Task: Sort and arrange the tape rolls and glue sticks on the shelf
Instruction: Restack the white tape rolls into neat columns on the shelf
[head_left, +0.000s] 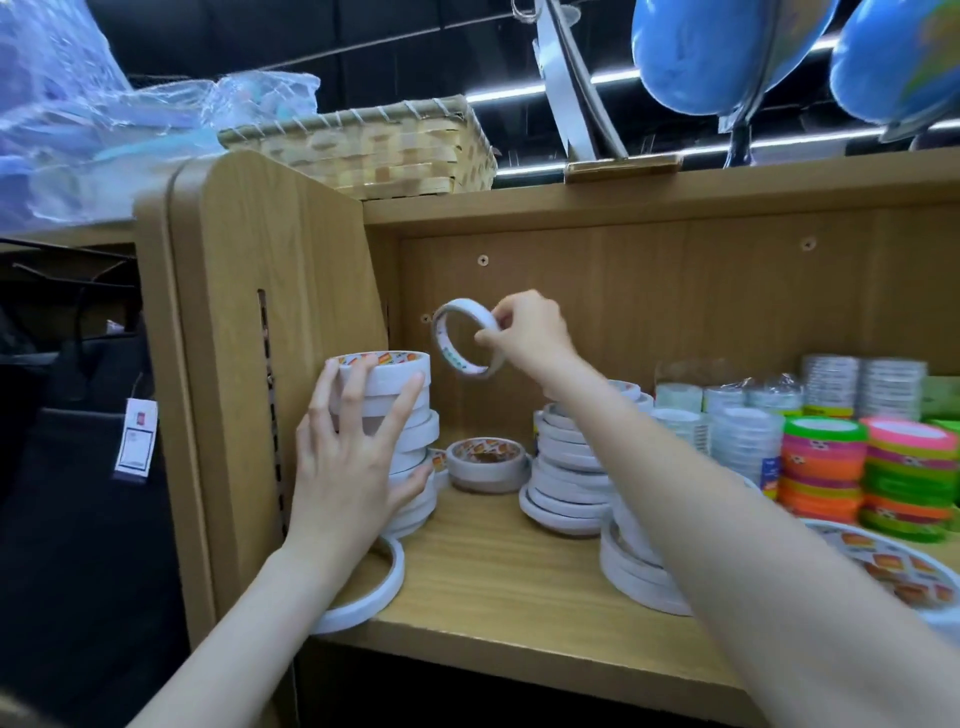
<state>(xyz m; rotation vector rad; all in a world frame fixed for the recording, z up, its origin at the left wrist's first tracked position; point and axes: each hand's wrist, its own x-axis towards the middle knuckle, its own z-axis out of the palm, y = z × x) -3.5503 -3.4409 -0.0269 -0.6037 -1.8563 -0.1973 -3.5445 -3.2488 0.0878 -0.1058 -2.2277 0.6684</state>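
My right hand (527, 332) pinches a thin white tape roll (465, 338) and holds it upright in the air above the wooden shelf (493, 561). My left hand (348, 452) rests with spread fingers against the side of a tall stack of white tape rolls (410, 415) at the shelf's left end. A single wider roll (485, 462) lies flat just right of that stack. A leaning stack of thin white rolls (569, 467) stands behind my right forearm. A large thin roll (371, 592) lies at the front left edge.
Neon pink, green and orange tape stacks (867, 473) and wrapped clear rolls (743, 431) fill the right side. A big flat roll (893, 566) lies at the front right. A woven basket (374, 145) and blue globes (727, 52) sit on top of the cabinet.
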